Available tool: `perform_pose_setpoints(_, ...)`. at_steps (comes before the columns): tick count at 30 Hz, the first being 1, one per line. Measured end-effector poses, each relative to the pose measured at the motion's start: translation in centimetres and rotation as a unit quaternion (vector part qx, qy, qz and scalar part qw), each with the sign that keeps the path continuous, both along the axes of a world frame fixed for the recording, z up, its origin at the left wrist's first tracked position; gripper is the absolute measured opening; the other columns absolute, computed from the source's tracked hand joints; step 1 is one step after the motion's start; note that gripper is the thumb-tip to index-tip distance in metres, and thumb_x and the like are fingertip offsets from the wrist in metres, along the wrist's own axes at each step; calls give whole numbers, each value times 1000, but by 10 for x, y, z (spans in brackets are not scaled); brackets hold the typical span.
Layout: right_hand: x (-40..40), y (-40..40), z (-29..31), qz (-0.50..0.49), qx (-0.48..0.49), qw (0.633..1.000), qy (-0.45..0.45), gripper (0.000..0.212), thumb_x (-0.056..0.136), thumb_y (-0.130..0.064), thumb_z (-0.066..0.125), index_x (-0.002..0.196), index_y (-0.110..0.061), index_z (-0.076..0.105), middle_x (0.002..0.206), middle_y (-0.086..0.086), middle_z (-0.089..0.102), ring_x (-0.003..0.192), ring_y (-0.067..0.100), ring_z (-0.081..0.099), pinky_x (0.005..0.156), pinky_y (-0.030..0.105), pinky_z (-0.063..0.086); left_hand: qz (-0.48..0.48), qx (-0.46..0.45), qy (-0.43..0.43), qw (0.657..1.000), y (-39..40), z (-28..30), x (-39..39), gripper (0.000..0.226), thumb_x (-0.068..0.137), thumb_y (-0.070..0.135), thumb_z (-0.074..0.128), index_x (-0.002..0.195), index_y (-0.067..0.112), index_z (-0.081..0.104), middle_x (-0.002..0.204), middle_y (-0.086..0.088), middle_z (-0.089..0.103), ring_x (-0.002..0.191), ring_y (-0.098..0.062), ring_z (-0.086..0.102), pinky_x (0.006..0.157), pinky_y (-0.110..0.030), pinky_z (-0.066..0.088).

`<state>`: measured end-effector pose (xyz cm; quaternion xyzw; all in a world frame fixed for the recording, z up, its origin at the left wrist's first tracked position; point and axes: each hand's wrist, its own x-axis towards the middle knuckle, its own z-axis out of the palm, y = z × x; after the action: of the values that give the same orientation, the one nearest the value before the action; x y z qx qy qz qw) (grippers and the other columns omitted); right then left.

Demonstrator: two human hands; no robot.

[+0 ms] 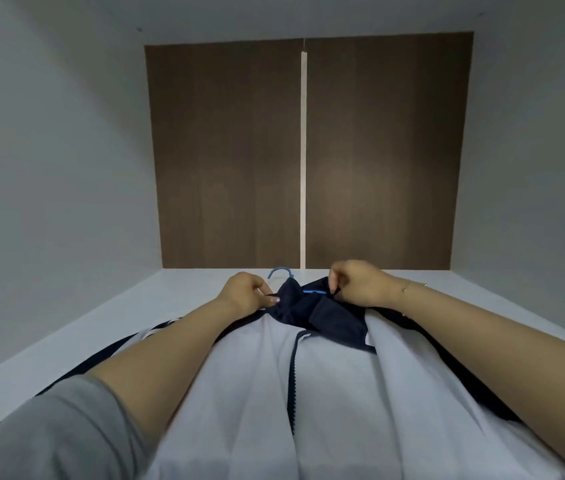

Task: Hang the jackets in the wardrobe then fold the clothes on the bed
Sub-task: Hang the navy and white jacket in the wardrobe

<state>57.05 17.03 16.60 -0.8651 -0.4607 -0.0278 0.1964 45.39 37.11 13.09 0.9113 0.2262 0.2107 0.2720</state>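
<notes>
The jacket (336,386), light grey with a navy collar, was laid flat on the white shelf (177,289) inside the wardrobe. The collar was pinched by the left hand (244,294) and the right hand (360,284), fingers curled closed on the fabric. A blue hanger (279,271) was seated in the neck opening.

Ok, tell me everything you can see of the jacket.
The jacket is pale grey-white soft fabric with a dark navy collar and navy trim at the sides. A dark zip runs down its front, closed at least in the stretch that shows. It lies spread front-up on the white shelf, collar pointing away. A blue hanger sits in the neck, hook poking out beyond the collar. The left hand and right hand each pinch the collar; both forearms rest across it.
</notes>
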Motion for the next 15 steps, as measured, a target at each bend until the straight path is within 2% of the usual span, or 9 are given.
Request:
perform_pose_setpoints(2,-14,-11,8,29,-63,994,81,14,88,-8,57,85,-21,63,90,-4,61,86,14,55,81,23,47,11,12,3,1000,-1,2,-4,22,80,33,80,81,13,70,73,6,62,77,-12,57,75,-22,44)
perform_pose_setpoints(4,-26,-24,9,37,-105,990,88,9,92,-18,59,96,-20,66,98,-5,63,93,13,56,93,28,46,17,39,18,999,-6,9,-12,24,81,35,78,82,12,72,79,4,64,80,-13,58,79,-22,45)
perform_pose_setpoints(7,-43,-42,2,25,-101,993,62,22,94,-29,61,111,-17,66,105,-5,63,102,15,58,97,30,45,-15,7,10,1000,-25,24,-32,26,86,32,73,94,7,74,86,0,65,82,-15,58,75,-22,44)
perform_pose_setpoints(10,-61,-55,-3,21,-92,994,58,26,94,-33,60,115,-19,66,112,-5,64,108,15,58,98,29,44,-66,-49,29,996,-55,31,-69,27,90,32,68,97,6,72,83,-1,66,71,-14,58,62,-21,45)
perform_pose_setpoints(13,-80,-61,-5,4,-117,992,40,32,99,-33,53,125,-18,63,123,-1,61,115,18,55,103,31,41,-108,-32,93,989,-83,29,-117,22,90,32,67,99,12,72,89,3,67,78,-14,60,73,-22,49)
perform_pose_setpoints(15,-94,-64,-8,-19,-143,989,16,36,101,-33,46,129,-17,60,127,2,59,117,22,53,103,34,40,-128,-11,87,988,-100,25,-150,14,90,33,66,96,22,73,95,9,69,88,-12,62,84,-23,49)
